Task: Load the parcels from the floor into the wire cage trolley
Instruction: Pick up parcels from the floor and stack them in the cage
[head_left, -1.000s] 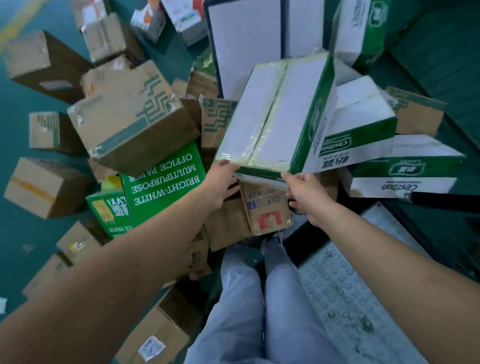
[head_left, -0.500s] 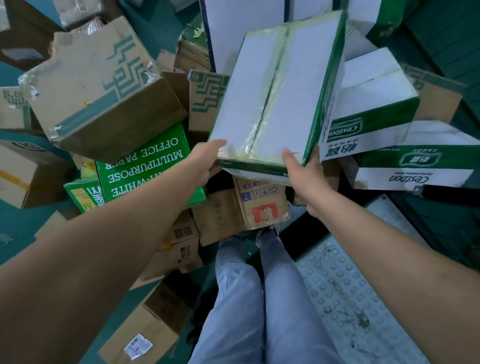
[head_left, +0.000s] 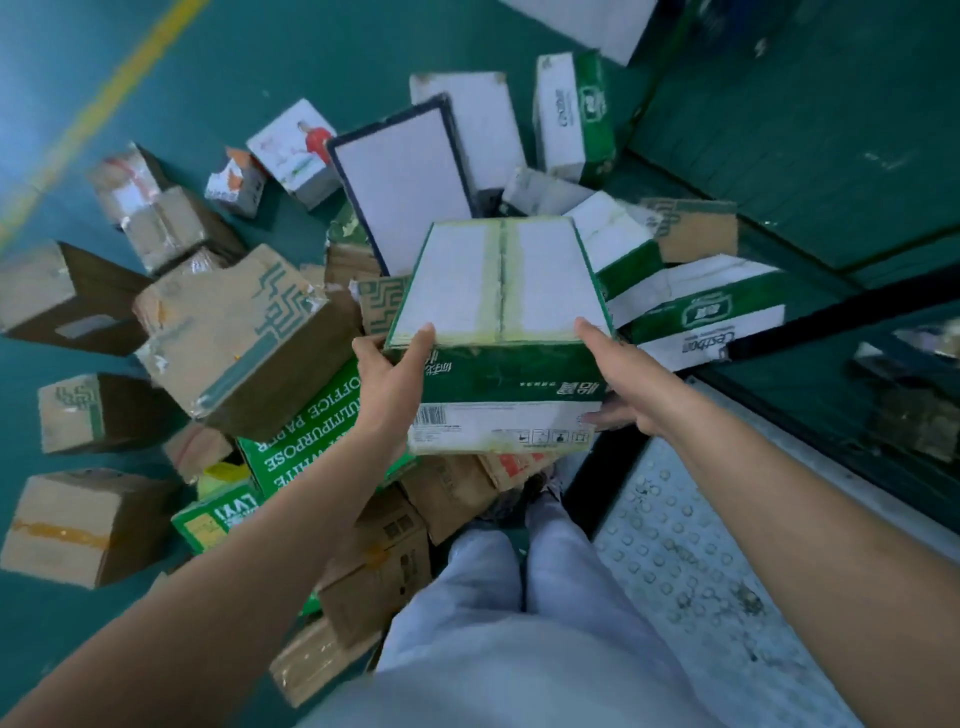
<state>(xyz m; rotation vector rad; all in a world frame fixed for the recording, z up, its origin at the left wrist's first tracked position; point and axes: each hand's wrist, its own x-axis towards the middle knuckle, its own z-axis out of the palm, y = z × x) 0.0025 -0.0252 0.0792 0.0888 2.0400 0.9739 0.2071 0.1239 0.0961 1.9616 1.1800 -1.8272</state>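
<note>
Both hands are clamping 1 green-and-white carton (head_left: 498, 332) between them: the left hand (head_left: 387, 382) is wrapping its near left corner, thumb hooked over the top edge and fingers out of sight beneath, while the right hand (head_left: 618, 382) is gripping the near right corner, thumb on the top rim and fingertips curling under the base. Holding opposite corners is likely sharing the weight and keeping the carton close to level, taped seam facing up.

The carton is hanging clear above the pile, over the person's pale trousers (head_left: 519, 623). Just left of the carton, a battered brown box (head_left: 234, 338) is leaning on a green office-paper box (head_left: 306, 436). Behind the carton a blue-edged white box (head_left: 405, 187) is standing tilted; to its right, matching green-and-white cartons (head_left: 701, 312) are lying heaped. Below and right of the carton, a studded metal plate (head_left: 691, 571) is lying beside a dark rail (head_left: 831, 317). This is probably the wire cage trolley's floor, so the carton seems about to swing rightward onto it. Many parcels are waiting on the teal floor (head_left: 260, 62).
</note>
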